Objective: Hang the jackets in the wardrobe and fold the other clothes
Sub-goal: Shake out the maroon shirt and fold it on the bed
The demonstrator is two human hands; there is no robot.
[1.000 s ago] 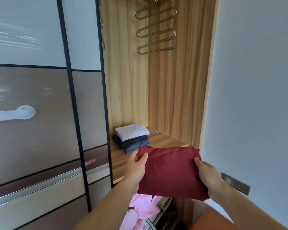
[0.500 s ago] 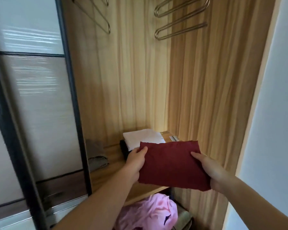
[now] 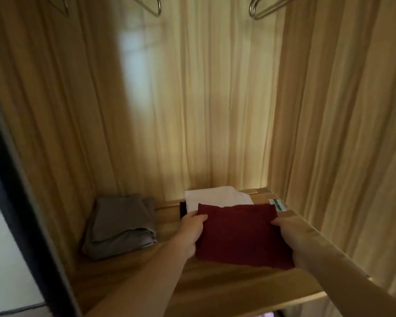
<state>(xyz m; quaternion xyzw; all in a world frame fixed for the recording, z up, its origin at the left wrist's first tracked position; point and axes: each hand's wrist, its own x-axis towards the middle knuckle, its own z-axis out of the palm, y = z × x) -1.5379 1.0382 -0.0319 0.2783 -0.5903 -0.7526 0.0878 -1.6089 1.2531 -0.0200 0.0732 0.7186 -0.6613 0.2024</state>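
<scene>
- Wood-grain wardrobe interior (image 3: 215, 99) is shown; a light wooden shelf (image 3: 226, 291) carries a folded grey garment (image 3: 121, 225) and a folded white garment (image 3: 215, 197) on a darker stack.
- A folded dark red cloth garment (image 3: 238, 234) is held above the shelf, partly over the white garment.
- Its left edge is pinched by the left hand (image 3: 190, 232); its right edge is gripped by the right hand (image 3: 290, 236).
- Step in hand, by judgement: placing the folded item.
- Next move calls for lowering it squarely onto the stack, then release.

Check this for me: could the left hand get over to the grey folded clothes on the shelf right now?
Probably yes, but not freely. The left hand grips the red folded cloth, so it would have to let go first. The grey folded clothes lie to its left on the same shelf, with bare wood between.
</scene>
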